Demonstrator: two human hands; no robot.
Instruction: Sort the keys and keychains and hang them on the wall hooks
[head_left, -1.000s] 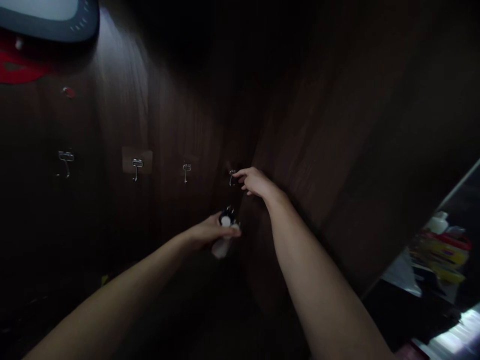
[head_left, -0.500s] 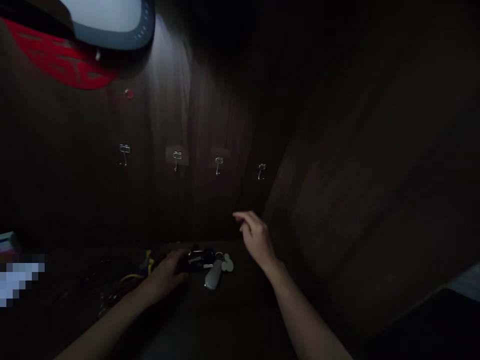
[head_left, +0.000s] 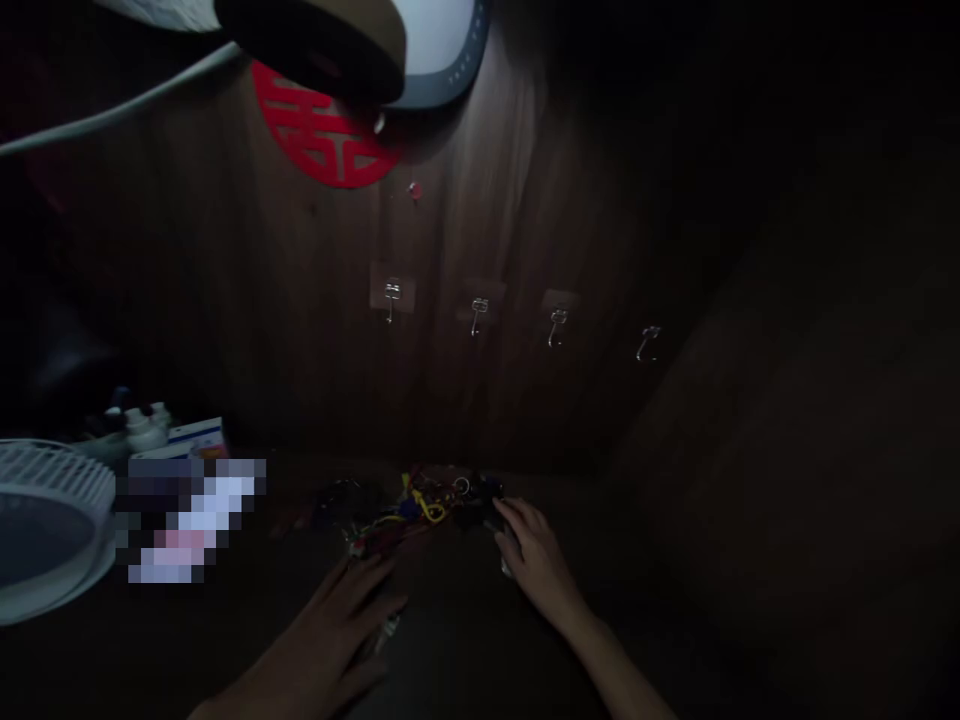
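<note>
On the dark surface, my left hand [head_left: 337, 625] is spread with its fingers apart, just in front of a tangled heap of cords and key rings [head_left: 420, 505]. A small metallic item, perhaps keys [head_left: 388, 630], shows beside its thumb; I cannot make out its exact shape. My right hand [head_left: 536, 550] has its thumb and fingers closed round a bunch of dark keys [head_left: 487, 500] at the heap's right end. Part of a pale key fob [head_left: 507, 568] peeks out under that hand. Dim light hides much detail.
Several metal hooks [head_left: 480, 310] are stuck on the dark wood wall. Above them hang a red paper cutout [head_left: 337, 140] and a lit device [head_left: 442, 50]. At left stand a white slatted basket [head_left: 60, 480], small white bottles [head_left: 146, 425] and a box [head_left: 199, 435].
The view has swung left, bringing the basket and bottles in. My right hand has come down onto the keys. My left hand has drawn back toward me from them, fingers spreading.
</note>
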